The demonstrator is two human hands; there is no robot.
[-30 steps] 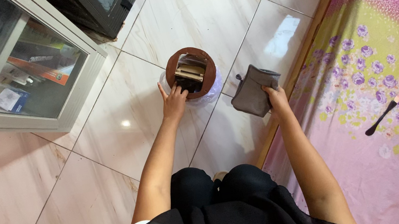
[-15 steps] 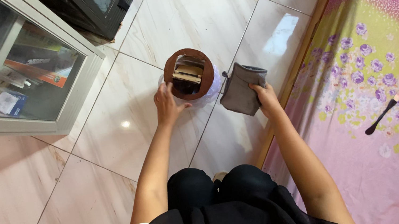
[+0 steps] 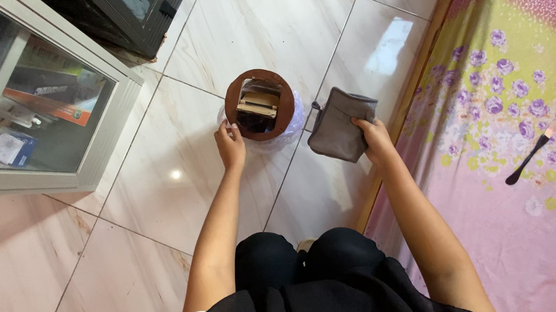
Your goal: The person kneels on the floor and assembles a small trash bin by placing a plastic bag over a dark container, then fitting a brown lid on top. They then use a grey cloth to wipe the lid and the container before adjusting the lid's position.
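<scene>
On the pale marble-patterned floor tiles (image 3: 150, 200), between the person's knees and a cabinet: a small round bin with a brown rim and a clear plastic liner (image 3: 260, 110), standing upright. Inside it, flat tan and dark pieces (card or packaging, cannot tell which) stacked on edge.

Left hand (image 3: 230, 145) at the bin's near-left side, fingers curled over the rim and liner, gripping that edge; thumb side faces the floor.

Right hand (image 3: 373, 138) closed on a soft grey fabric pouch (image 3: 339, 125), pinched at its lower right corner. Pouch hangs just beside the bin, right of it, above the floor; whether it brushes the liner cannot be told. A small dark loop or pull shows at its upper left corner.

Both forearms bare, reaching forward from a black garment (image 3: 302, 302) at the bottom of the view; a bit of white sleeve at its left.

Further out, right: a bed with a wooden edge (image 3: 421, 64) running diagonally, covered by a pink and yellow sheet printed with purple flowers (image 3: 552, 132). A slim dark brush with a pale tip (image 3: 530, 156) lies on the sheet, well apart from both hands.

Upper left: glass-fronted cabinet with a pale metal frame (image 3: 103, 144), papers and boxes behind the glass. Beside it, top centre, a dark-framed glass unit (image 3: 140, 6)
</scene>
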